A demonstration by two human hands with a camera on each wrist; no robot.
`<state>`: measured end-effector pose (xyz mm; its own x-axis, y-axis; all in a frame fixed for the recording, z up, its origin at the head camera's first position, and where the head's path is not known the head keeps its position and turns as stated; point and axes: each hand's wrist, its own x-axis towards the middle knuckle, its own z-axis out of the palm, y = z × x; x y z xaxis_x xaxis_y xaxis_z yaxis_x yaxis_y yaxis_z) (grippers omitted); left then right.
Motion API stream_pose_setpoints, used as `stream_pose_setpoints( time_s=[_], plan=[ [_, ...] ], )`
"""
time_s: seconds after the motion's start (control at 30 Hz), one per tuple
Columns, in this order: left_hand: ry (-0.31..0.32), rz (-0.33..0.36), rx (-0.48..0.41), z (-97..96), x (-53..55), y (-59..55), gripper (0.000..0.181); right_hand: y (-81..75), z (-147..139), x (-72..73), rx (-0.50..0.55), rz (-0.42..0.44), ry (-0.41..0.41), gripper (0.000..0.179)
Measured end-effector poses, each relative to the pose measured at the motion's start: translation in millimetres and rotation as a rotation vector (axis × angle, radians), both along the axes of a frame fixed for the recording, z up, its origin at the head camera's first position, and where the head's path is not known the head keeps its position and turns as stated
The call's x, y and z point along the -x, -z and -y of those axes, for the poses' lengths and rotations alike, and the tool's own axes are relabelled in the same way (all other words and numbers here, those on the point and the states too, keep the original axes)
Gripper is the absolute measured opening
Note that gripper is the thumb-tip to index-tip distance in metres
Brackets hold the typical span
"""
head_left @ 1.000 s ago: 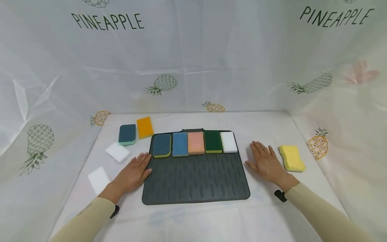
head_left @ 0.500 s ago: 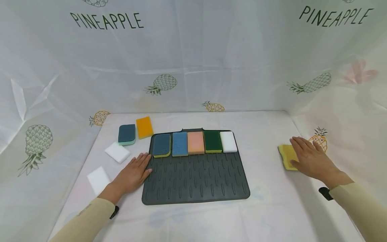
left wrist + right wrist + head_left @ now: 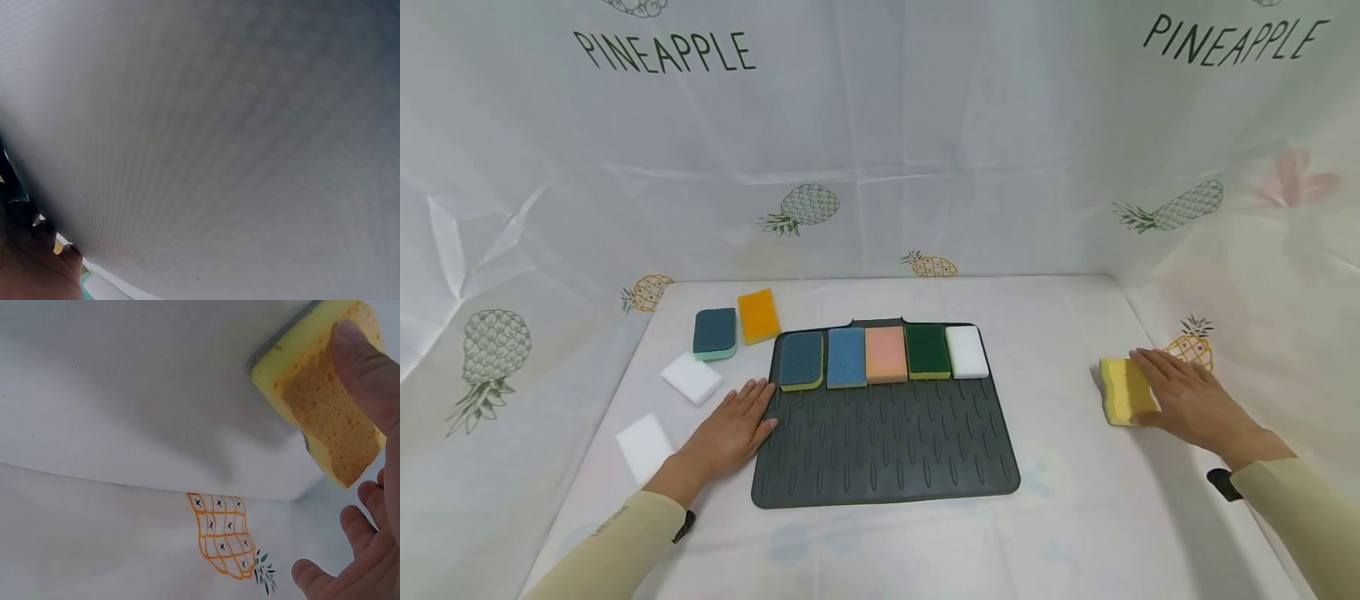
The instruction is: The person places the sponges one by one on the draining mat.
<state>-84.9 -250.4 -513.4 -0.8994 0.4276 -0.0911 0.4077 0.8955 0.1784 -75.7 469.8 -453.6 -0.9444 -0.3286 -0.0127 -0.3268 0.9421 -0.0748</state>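
Observation:
My right hand [image 3: 1195,402] holds a yellow sponge [image 3: 1120,392] with a grey scouring layer, at the right side of the table. Up close in the right wrist view, the thumb [image 3: 362,369] lies across the sponge's porous face while other fingers spread apart below it. A shadow shows on the cloth beside the sponge. My left hand [image 3: 730,433] lies flat, fingertips at the left edge of a dark grey ridged mat [image 3: 887,450]. Only a dim part of the left hand [image 3: 37,262] shows in the left wrist view.
Along the mat's far edge sit a blue-grey sponge [image 3: 802,360], a blue one [image 3: 847,357], a pink one [image 3: 886,353], a dark green one [image 3: 927,350] and a white one [image 3: 967,352]. Left of it lie an orange sponge [image 3: 759,317], a teal one [image 3: 715,331] and white pads [image 3: 692,377].
My right hand has moved right from beside the mat to the yellow sponge and taken hold of it; the sponge has shifted slightly. The left hand has stayed in place.

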Motion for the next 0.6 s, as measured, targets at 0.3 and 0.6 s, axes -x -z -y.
stream_pose_setpoints(
  time_s=[0.3, 0.6],
  plan=[
    [0.002, -0.01, -0.01, -0.3, -0.4, 1.5, 0.067, -2.0, 0.3, 8.1, -0.006, 0.089, 0.022, 0.101],
    [-0.004, -0.007, 0.001, 0.6, -1.7, 1.0, 0.068, -5.3, -6.1, 14.1, 0.0, 0.098, 0.028, 0.096]
  ],
)
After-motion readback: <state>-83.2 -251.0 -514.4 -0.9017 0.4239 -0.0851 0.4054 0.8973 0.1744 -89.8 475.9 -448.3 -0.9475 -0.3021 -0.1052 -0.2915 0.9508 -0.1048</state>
